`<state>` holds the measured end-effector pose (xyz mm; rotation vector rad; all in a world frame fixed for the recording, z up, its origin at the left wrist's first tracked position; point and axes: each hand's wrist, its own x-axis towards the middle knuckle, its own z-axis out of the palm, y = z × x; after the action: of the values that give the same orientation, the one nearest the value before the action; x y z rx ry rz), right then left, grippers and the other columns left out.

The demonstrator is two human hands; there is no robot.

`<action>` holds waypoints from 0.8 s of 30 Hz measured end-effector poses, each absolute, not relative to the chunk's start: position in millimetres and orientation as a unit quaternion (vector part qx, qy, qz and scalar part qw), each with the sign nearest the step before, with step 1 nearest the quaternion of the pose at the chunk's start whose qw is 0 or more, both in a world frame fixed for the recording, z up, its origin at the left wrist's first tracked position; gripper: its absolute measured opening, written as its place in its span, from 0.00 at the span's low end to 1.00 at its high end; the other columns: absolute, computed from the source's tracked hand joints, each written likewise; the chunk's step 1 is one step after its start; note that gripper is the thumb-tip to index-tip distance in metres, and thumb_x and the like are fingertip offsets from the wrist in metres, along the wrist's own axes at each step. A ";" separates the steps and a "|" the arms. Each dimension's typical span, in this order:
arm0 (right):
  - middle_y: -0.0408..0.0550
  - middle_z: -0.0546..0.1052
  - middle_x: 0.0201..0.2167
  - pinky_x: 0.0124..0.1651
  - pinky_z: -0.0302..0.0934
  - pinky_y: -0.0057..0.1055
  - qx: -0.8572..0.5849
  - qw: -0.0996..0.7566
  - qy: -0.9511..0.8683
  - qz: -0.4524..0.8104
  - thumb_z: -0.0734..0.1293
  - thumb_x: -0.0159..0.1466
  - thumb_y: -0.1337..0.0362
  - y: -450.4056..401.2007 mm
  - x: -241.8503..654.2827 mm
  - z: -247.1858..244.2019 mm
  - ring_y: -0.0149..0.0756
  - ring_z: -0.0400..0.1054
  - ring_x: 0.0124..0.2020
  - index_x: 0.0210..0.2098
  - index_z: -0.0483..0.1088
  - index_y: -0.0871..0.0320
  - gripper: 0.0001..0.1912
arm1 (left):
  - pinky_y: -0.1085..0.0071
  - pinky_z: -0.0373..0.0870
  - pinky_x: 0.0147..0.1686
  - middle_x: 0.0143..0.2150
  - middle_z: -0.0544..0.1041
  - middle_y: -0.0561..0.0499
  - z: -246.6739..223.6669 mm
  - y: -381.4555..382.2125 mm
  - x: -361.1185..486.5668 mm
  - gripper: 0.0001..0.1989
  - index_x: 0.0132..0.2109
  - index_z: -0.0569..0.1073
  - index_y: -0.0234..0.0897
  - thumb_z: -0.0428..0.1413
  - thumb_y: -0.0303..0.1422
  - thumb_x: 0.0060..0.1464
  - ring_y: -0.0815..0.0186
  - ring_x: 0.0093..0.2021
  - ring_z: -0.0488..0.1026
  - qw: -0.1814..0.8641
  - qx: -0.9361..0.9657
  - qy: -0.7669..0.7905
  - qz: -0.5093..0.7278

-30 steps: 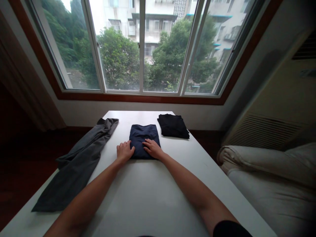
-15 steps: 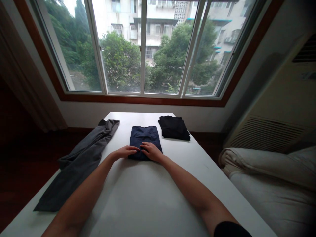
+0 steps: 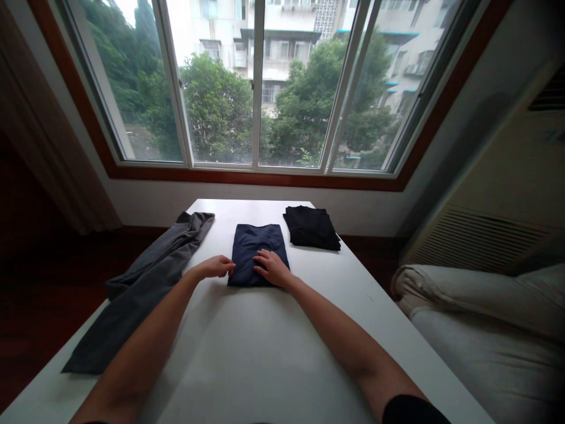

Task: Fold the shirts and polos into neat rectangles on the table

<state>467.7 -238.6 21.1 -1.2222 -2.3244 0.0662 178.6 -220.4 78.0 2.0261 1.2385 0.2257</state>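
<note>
A folded navy garment [image 3: 251, 240] lies flat in the middle of the white table [image 3: 260, 347]; its kind is hidden by the folding. My right hand [image 3: 272, 268] rests open on its near right part, palm down with fingers spread. At the near left edge of the same garment is my left hand [image 3: 216, 267], fingers bent together and tips closed on the cloth edge. Left of that hand stretches a pair of grey trousers [image 3: 163, 282], laid lengthwise and somewhat rumpled. A folded black garment [image 3: 311, 228] sits beyond my right hand, near the far right corner.
A large window [image 3: 256, 168] with a brown frame is behind the table. To the right stand a pale cushioned seat [image 3: 481, 312] and a vented unit [image 3: 485, 235]. A curtain [image 3: 57, 147] hangs at the left above a dark wooden floor [image 3: 39, 306].
My left hand has moved left from the top of the navy garment to its left edge, its fingers bending. My right hand has shifted slightly and stays on the garment.
</note>
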 end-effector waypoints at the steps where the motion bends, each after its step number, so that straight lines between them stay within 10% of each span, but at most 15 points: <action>1: 0.53 0.70 0.68 0.73 0.51 0.53 -0.457 0.267 -0.848 0.011 0.66 0.73 0.54 -239.1 466.5 25.4 0.48 0.58 0.71 0.61 0.74 0.51 0.20 | 0.70 0.63 0.31 0.24 0.73 0.52 83.5 -223.4 183.5 0.22 0.32 0.78 0.37 0.51 0.49 0.64 0.64 0.27 0.69 0.305 0.803 0.497 0.124; 6: 0.52 0.60 0.74 0.75 0.45 0.50 -0.505 0.321 -0.799 -0.055 0.60 0.75 0.57 -242.5 462.8 41.6 0.46 0.51 0.75 0.67 0.68 0.52 0.23 | 0.63 0.69 0.49 0.43 0.79 0.45 92.7 -245.2 226.6 0.13 0.45 0.79 0.40 0.50 0.38 0.68 0.57 0.46 0.75 0.024 0.810 0.508 0.291; 12: 0.56 0.51 0.77 0.74 0.43 0.54 -0.594 0.200 -0.779 -0.012 0.61 0.74 0.48 -240.6 474.3 26.3 0.53 0.42 0.77 0.74 0.59 0.52 0.32 | 0.50 0.54 0.71 0.73 0.63 0.42 36.5 -249.7 259.6 0.30 0.72 0.65 0.43 0.52 0.47 0.68 0.50 0.73 0.57 0.001 0.887 0.413 0.207; 24: 0.56 0.56 0.75 0.74 0.42 0.59 -0.567 0.197 -0.800 0.013 0.60 0.75 0.48 -241.7 474.2 25.1 0.54 0.44 0.77 0.72 0.62 0.51 0.30 | 0.44 0.47 0.71 0.77 0.55 0.39 6.6 -234.6 242.3 0.34 0.74 0.61 0.42 0.45 0.55 0.70 0.46 0.76 0.51 0.047 0.842 0.515 0.153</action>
<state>474.2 -241.7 25.1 -1.5879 -2.2384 0.0355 242.3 -234.6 6.6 2.5687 1.5728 0.4672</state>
